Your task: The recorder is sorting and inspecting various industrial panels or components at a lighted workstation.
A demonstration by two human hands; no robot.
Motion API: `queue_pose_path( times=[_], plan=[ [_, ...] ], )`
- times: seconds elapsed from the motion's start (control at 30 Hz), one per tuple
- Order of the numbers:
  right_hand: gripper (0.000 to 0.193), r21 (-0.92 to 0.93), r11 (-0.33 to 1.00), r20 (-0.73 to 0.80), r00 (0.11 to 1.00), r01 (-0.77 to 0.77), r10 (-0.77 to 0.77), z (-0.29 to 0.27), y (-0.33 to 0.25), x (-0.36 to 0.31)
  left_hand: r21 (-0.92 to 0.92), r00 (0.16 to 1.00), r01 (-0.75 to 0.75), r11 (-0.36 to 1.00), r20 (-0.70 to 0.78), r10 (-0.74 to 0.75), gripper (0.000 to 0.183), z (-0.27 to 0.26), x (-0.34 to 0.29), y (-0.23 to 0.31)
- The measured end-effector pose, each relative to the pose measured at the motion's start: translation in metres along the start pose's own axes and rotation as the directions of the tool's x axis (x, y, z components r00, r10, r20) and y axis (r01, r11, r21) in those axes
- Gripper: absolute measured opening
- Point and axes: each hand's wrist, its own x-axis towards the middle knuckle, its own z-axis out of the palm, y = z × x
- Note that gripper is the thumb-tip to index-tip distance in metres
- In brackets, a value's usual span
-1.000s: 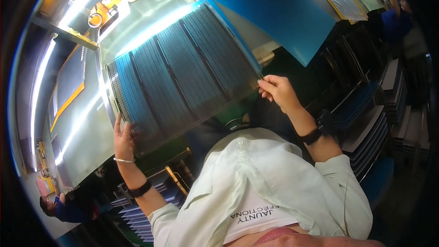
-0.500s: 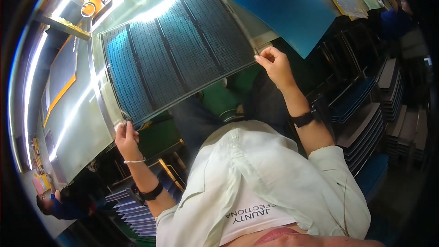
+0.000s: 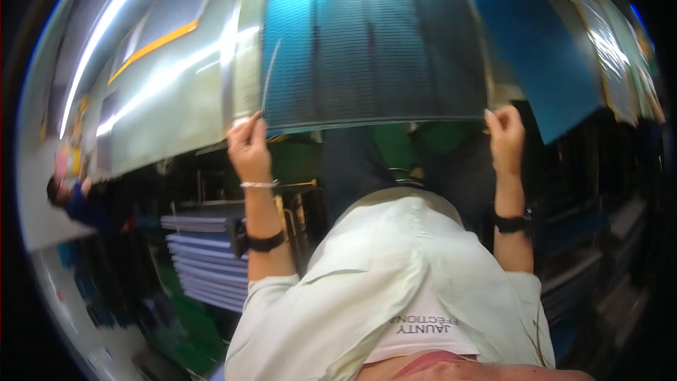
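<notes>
A dark rectangular panel (image 3: 374,50) with a fine grid and black bands lies at the far edge of my reach, its left part shining blue. My left hand (image 3: 250,147) is closed in a pinch at its near left corner. From beside those fingertips a thin pale strip (image 3: 271,67) curves up along the panel's left side. At the near right corner my right hand (image 3: 505,138) pinches the edge with thumb and fingers. Motion blurs the picture, and what lies between the fingertips is partly hidden.
A blue sheet (image 3: 536,57) lies right of the panel. The pale worktable (image 3: 176,124) stretches left, with an orange-edged sheet (image 3: 169,18) behind. Stacked grey-blue panels (image 3: 204,261) stand low on the left; dim racks (image 3: 578,240) on the right. A person (image 3: 88,201) is at far left.
The view has turned, so the panel now appears level instead of tilted, farther right. Both hands stay at its near corners. The pale strip by my left fingers now shows.
</notes>
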Motion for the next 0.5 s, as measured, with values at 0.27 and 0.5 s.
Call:
queue_pose_path(
  times=[0.27, 0.5],
  plan=[
    [0.015, 0.075, 0.997, 0.103, 0.995, -0.028, 0.021, 0.002, 0.003, 0.004, -0.004, 0.99, 0.083, 0.997, -0.111, -0.083, 0.023, 0.007, -0.026, -0.006],
    [0.011, 0.08, 0.996, 0.098, 0.995, -0.033, 0.025, -0.003, 0.002, 0.009, -0.347, 0.963, 0.234, 0.908, -0.044, -0.265, 0.026, 0.02, -0.023, -0.003]
  ],
)
